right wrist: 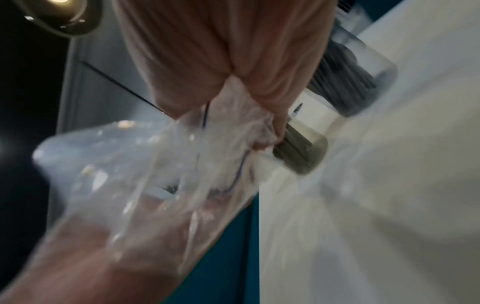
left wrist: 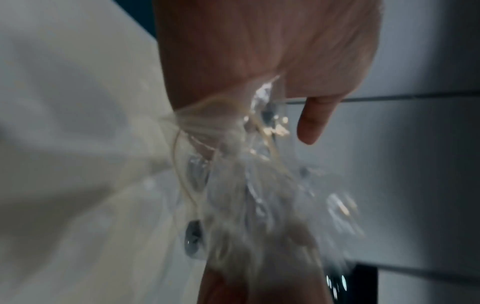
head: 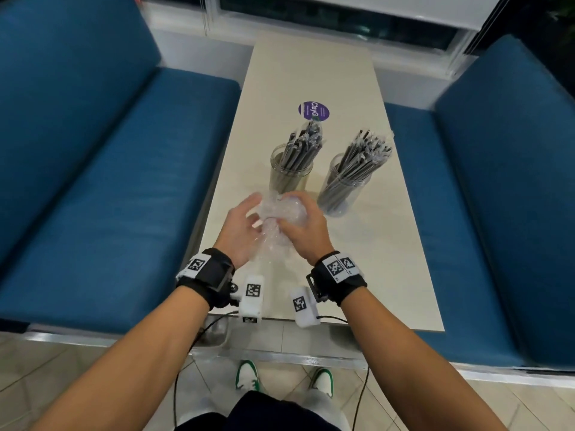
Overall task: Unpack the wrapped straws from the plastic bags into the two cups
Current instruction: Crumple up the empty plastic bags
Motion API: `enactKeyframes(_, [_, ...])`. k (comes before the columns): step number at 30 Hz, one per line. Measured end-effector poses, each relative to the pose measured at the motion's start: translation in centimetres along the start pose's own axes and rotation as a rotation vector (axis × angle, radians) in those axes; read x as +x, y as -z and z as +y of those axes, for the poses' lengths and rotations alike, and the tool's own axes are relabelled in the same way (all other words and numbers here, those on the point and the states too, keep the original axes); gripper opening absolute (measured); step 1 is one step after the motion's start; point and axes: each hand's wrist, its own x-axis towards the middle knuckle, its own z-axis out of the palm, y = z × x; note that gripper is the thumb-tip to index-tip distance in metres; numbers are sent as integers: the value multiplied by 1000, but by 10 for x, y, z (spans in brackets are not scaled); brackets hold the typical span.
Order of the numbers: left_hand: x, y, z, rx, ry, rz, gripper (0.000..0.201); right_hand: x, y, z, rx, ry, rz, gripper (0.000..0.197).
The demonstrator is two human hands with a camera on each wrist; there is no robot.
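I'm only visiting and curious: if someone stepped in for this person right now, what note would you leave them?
Left hand: holds the crumpled clear bag, fingers loosely round it.
Right hand: grips the same bag from the other side.
The bag is above the near part of the table; no straws show inside it.
Left cup and right cup stand upright side by side, both packed with wrapped straws.
Done: straws appear to be all in the cups.
Left: probably just get rid of the bag.

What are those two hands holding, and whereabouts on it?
A crumpled clear plastic bag, bunched between both hands: the right hand grips its right side, the left hand cups its left side.
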Motion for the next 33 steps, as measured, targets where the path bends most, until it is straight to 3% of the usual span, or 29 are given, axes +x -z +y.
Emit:
enactKeyframes(3, [-9,-9,-8,328,-143,-156,62,-1,-10,-2,240,-146,206,48])
enactKeyframes(5, [-10,-9,-18,343,-151,-247,68,-1,-19,-7,411,-222,196,56])
enactKeyframes(7, [-7,-9,-22,282,-189,-197,63,-2,-26,-8,542,-323,79,67])
enactKeyframes(10, [0,-15,-18,309,-303,54,55,-8,-27,-3,550,-413,-167,85])
enactKeyframes(13, [4,-14,-15,293,-352,282,39,-14,-24,-2,428,-306,-375,66])
enactKeyframes(18, [2,-4,-22,132,-308,464,11,-17,-8,-19,-214,-143,-457,63])
enactKeyframes(20, [-4,1,-32,60,-255,487,11,-23,-3,-24,-182,-33,-469,50])
enactKeyframes(23, [-15,6,-46,-29,-195,443,33,-40,-4,-22,-102,115,-437,52])
enactKeyframes(27, [-46,5,-61,-161,-173,227,58,-52,-1,-15,53,54,-311,44])
enactKeyframes(29, [-71,4,-73,-209,-247,301,64,-65,-2,-11,61,92,-367,36])
enactKeyframes(33, [-112,21,-88,-169,-401,611,19,-102,-11,-7,64,80,-580,40])
